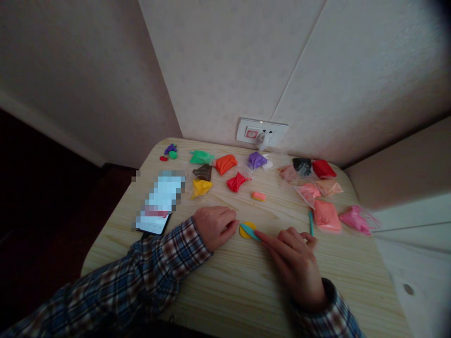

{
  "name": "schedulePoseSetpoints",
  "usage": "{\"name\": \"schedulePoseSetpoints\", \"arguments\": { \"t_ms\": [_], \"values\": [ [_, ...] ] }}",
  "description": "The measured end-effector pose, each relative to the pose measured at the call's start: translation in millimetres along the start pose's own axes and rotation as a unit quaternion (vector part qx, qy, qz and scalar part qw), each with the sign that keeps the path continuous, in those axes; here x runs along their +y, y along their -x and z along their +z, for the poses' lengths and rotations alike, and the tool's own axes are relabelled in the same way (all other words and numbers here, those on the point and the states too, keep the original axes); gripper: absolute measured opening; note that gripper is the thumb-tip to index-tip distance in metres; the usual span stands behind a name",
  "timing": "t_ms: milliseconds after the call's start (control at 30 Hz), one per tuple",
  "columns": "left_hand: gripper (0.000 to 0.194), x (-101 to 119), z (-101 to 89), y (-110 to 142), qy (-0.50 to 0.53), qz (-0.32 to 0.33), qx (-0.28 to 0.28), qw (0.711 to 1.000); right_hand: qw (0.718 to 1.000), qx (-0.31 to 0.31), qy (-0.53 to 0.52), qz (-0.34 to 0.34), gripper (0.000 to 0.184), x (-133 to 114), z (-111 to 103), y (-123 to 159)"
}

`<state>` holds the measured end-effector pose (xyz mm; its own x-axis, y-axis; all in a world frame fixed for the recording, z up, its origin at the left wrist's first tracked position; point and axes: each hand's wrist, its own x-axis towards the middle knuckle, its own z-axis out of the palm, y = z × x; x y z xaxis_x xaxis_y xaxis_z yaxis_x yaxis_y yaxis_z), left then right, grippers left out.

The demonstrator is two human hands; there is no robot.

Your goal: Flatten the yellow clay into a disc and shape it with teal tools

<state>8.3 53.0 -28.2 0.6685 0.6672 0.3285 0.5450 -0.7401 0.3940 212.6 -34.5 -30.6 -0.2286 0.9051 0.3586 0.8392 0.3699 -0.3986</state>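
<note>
A flat yellow clay disc (245, 233) lies on the table in front of me. My right hand (294, 260) grips a teal plastic clay knife (251, 232), its index finger stretched along the tool. The blade lies slantwise over the disc. My left hand (215, 226) rests on the table just left of the disc, fingers curled in, with thumb and fingertips by its edge. Whether anything is inside that hand is hidden. Beyond the disc sits a small pink and yellow clay piece (258, 196).
Bagged clay stands along the back, including green (202, 157), orange (226, 164) and purple (257, 160). More bags, such as coral (327, 216), are at right beside a teal stick tool (311, 223). A phone (160, 202) lies left; small clay grapes (170, 149) sit at the far-left corner.
</note>
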Motion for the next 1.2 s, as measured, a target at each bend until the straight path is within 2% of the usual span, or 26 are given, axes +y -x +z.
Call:
{"name": "schedulePoseSetpoints", "arguments": {
  "t_ms": [333, 667, 967, 1200],
  "values": [
    [0.023, -0.9, -2.5, -1.6, 0.000, 0.011, 0.003, 1.000, 1.000, 0.004, -0.001, -0.001, 0.029, -1.6, -1.2, -0.6],
    [0.014, 5.8, -8.9, 1.4, 0.044, 0.099, 0.027, 0.994, 1.000, 0.009, -0.008, 0.017, 0.028, -3.9, -1.4, -1.8],
    [0.017, 8.3, -11.7, 0.3, 0.014, 0.183, 0.015, 0.983, 1.000, 0.017, 0.010, 0.012, 0.028, -2.9, -1.4, -1.1],
    [0.016, 9.5, -11.5, 3.2, 0.041, 0.147, -0.003, 0.988, 0.999, 0.020, 0.009, 0.023, 0.027, -2.4, -1.4, -0.2]
  ]
}}
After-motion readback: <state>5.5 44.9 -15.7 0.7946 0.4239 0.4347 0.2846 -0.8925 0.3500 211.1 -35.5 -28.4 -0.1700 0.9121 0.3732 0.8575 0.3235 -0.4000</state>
